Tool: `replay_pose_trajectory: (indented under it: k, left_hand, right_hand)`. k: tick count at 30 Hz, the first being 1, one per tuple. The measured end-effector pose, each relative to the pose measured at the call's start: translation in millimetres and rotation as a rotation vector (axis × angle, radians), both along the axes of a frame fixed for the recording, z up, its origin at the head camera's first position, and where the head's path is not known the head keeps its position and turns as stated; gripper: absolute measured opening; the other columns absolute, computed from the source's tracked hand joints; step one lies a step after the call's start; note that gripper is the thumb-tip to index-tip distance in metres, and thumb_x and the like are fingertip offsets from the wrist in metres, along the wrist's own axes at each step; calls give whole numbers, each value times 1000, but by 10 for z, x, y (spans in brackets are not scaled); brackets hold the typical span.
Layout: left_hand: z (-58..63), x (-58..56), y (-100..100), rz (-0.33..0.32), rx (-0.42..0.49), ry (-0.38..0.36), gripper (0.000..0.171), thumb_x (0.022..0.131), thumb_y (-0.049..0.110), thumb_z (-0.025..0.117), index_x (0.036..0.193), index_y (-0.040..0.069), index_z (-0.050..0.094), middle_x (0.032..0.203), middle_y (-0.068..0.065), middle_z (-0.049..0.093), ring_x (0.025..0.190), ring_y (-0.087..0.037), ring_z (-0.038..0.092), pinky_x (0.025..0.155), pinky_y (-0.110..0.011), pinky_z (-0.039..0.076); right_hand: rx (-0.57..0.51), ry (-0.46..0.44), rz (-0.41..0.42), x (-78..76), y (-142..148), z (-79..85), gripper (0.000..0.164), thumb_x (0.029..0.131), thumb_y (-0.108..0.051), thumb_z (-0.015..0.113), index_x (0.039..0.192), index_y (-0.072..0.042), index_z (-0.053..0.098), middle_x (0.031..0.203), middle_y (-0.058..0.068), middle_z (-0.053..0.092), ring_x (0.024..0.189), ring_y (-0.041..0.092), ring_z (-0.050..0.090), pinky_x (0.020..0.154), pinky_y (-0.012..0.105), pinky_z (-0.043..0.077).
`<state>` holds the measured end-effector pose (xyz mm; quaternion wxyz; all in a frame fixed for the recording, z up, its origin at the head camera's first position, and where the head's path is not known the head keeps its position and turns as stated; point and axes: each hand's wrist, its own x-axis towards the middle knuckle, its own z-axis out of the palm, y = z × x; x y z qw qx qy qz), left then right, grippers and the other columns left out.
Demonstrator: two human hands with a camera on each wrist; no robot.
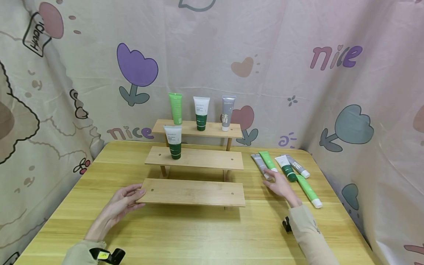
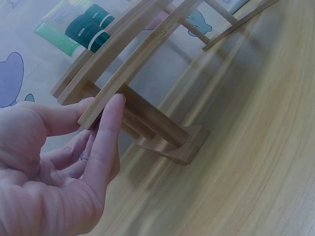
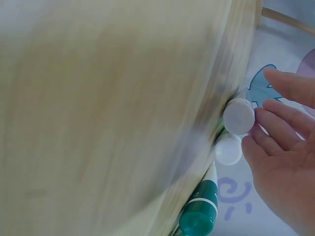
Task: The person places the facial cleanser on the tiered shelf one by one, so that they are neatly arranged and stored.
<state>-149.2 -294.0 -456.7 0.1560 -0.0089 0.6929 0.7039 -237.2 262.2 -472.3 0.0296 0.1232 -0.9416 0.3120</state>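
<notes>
Left hand [image 1: 120, 203] — gripping shelf [image 1: 192, 192] (wooden).

place: curtained-off tabletop workspace | signs: printed cloth [image 1: 205, 55] behind wooden table [image 1: 192, 235]

From here, the right hand [image 1: 281, 185] partly hides a grey tube [image 1: 258, 162], and fine print [image 1: 172, 139] on a white tube [image 1: 174, 142] blurs.

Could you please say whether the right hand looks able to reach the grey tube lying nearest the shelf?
Probably yes: the right hand is at the capped end of that grey tube, with nothing visible between them.
</notes>
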Motion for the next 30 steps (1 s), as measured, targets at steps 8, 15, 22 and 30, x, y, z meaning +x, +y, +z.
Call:
replay_pose_trajectory:
  k: [8, 15, 22, 30]
  left_hand:
    - [8, -4, 17, 9, -24, 4, 69, 105, 17, 55, 153, -15, 16, 109, 7, 58, 97, -3, 62, 91, -25, 63]
    - [20, 2, 32, 22, -49, -6, 68, 105, 17, 55, 152, -14, 19, 116, 8, 56, 102, 3, 62, 92, -26, 63]
    - [44, 14, 54, 39, -58, -12, 65, 104, 19, 55, 152, -12, 23, 117, 8, 54, 102, 1, 62, 94, -28, 63]
    - [44, 33, 63, 48, -59, 8, 71, 102, 12, 59, 152, -14, 18, 112, 8, 59, 99, -2, 64, 91, -28, 64]
  right_hand:
    - [-11, 15, 1, 22, 58, 1, 48, 93, -8, 67, 136, 11, 55, 138, 31, 57, 131, 53, 49, 113, 68, 41]
    - [-16, 46, -18, 51, 96, 22, 42, 91, -6, 70, 130, 9, 61, 133, 29, 61, 128, 52, 53, 111, 67, 43]
    - [-4, 93, -71, 73, 127, 39, 34, 88, -6, 72, 120, 5, 70, 126, 29, 66, 122, 50, 59, 108, 64, 47]
    - [-45, 93, -109, 79, 127, 20, 29, 87, -5, 73, 114, 4, 73, 122, 28, 68, 115, 49, 64, 104, 61, 52]
